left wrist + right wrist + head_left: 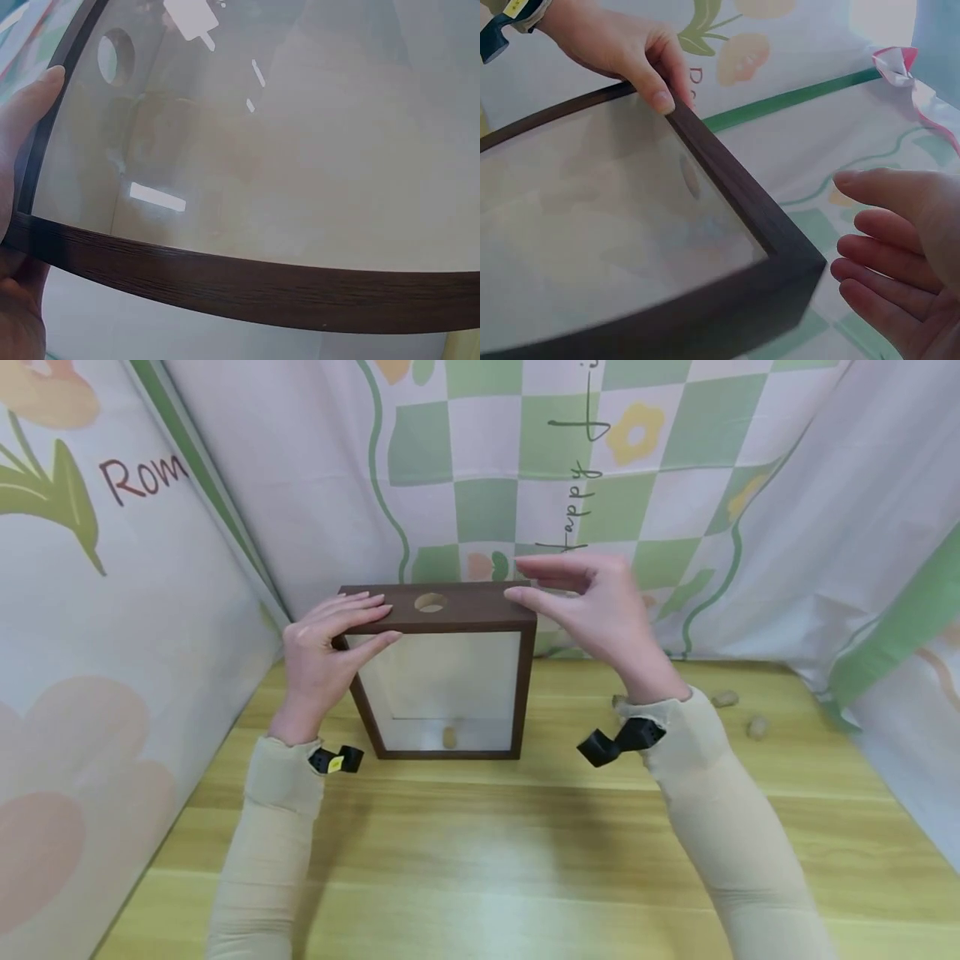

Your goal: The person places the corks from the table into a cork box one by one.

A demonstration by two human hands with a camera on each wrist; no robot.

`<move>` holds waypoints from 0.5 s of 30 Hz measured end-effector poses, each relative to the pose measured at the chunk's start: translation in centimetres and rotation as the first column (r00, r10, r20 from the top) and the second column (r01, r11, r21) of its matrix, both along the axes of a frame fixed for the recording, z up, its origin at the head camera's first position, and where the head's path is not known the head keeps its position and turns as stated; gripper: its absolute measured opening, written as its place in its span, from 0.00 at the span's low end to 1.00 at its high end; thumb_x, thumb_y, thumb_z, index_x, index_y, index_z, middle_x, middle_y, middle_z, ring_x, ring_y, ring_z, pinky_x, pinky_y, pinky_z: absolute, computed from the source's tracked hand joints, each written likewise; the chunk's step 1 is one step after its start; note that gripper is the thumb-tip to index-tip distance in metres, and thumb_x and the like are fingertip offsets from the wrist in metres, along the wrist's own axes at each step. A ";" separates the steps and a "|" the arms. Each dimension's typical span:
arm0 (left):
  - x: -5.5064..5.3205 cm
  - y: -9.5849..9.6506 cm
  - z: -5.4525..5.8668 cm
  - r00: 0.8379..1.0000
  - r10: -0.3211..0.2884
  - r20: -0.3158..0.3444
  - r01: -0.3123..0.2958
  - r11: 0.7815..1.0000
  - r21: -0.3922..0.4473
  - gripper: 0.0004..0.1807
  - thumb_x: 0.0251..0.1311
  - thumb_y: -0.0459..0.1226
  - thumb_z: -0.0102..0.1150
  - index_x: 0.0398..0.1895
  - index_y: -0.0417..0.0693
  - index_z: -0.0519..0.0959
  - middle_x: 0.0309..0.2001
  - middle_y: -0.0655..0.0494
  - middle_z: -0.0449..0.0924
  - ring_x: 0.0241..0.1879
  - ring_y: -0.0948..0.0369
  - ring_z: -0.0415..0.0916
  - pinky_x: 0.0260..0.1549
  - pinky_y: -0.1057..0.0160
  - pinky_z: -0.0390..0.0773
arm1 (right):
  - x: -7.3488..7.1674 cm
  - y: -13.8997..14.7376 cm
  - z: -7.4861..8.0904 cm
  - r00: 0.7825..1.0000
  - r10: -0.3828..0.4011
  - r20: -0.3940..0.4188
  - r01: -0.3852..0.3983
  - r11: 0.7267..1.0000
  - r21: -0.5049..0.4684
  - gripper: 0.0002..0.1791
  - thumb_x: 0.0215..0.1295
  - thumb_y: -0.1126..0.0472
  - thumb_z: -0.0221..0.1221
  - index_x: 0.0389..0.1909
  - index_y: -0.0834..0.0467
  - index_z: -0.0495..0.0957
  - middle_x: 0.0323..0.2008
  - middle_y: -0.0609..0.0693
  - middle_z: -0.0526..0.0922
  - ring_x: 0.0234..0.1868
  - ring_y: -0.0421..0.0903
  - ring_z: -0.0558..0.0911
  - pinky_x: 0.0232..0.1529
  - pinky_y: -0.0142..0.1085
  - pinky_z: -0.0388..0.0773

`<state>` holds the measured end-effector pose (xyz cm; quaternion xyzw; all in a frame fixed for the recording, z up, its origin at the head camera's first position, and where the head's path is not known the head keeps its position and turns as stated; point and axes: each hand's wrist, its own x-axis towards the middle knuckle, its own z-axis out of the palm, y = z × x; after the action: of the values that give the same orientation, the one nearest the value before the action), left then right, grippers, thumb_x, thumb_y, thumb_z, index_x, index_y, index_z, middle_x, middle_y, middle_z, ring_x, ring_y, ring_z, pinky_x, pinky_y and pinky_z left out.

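Left hand point(322, 647) grips one top corner of the box point(453, 668) standing on the table point(480, 877), right hand point(592, 602) loosely parted near the other, and I'd expect stiff walls, a slick front, safest held by the frame point(483, 603).

"Rom" point(144, 478) on the left curtain point(168, 610) — sideways, apparently "Happy" point(574, 506), on the back curtain point(487, 452)

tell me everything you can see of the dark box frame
The box frame has dark, wood-looking sides, a clear front pane and a round hole on top. It appears to stand upright on the wood-look table, a small tan lump behind the pane. The left grip holds its upper left corner; the right grip is close but apart.
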<state>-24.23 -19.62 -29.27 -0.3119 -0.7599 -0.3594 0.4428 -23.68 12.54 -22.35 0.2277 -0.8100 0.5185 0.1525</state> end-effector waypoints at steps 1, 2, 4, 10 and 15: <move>0.0 0.0 0.0 1.000 0.002 0.002 -0.002 1.000 -0.004 0.19 0.48 0.33 0.81 0.46 0.43 0.90 0.48 0.53 0.87 0.53 0.52 0.83 0.63 0.54 0.73 | 0.1 0.5 0.0 1.000 -0.022 0.008 0.022 1.000 0.001 0.22 0.58 0.50 0.75 0.53 0.52 0.88 0.51 0.44 0.87 0.52 0.40 0.85 0.55 0.34 0.80; 0.0 -0.1 -0.1 1.000 0.005 0.000 -0.005 1.000 -0.012 0.19 0.48 0.33 0.81 0.46 0.43 0.90 0.49 0.53 0.87 0.54 0.52 0.83 0.63 0.54 0.73 | 0.3 1.0 -0.1 0.999 -0.045 0.021 0.045 0.999 0.002 0.23 0.58 0.50 0.75 0.53 0.52 0.88 0.51 0.45 0.87 0.52 0.40 0.85 0.55 0.34 0.79; 0.0 -0.2 -0.1 1.000 0.003 -0.001 -0.003 1.000 -0.016 0.19 0.48 0.33 0.81 0.46 0.43 0.90 0.49 0.52 0.87 0.54 0.52 0.83 0.63 0.54 0.73 | 0.5 2.0 -0.3 0.996 -0.081 0.029 0.081 0.997 -0.002 0.23 0.58 0.49 0.76 0.54 0.52 0.87 0.51 0.45 0.87 0.52 0.40 0.85 0.55 0.33 0.79; 0.1 -0.2 0.0 1.000 0.009 -0.010 -0.009 0.999 -0.034 0.19 0.48 0.34 0.81 0.46 0.43 0.90 0.49 0.51 0.87 0.54 0.52 0.83 0.63 0.54 0.74 | 0.8 5.0 -1.6 0.988 -0.148 0.040 0.149 0.989 -0.015 0.23 0.59 0.49 0.75 0.55 0.50 0.87 0.52 0.47 0.87 0.51 0.41 0.85 0.51 0.29 0.80; 0.0 -0.2 -0.1 1.000 0.007 -0.004 -0.007 1.000 -0.025 0.20 0.47 0.33 0.82 0.46 0.43 0.89 0.49 0.52 0.87 0.54 0.53 0.82 0.63 0.55 0.73 | 0.7 7.3 -3.2 0.976 -0.188 0.107 0.190 0.982 -0.006 0.25 0.59 0.47 0.74 0.56 0.50 0.87 0.54 0.48 0.86 0.50 0.40 0.86 0.47 0.25 0.80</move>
<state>-24.21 -19.80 -29.34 -0.3156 -0.7645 -0.3478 0.4416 -23.02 19.89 -25.56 0.1207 -0.8306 0.5196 0.1598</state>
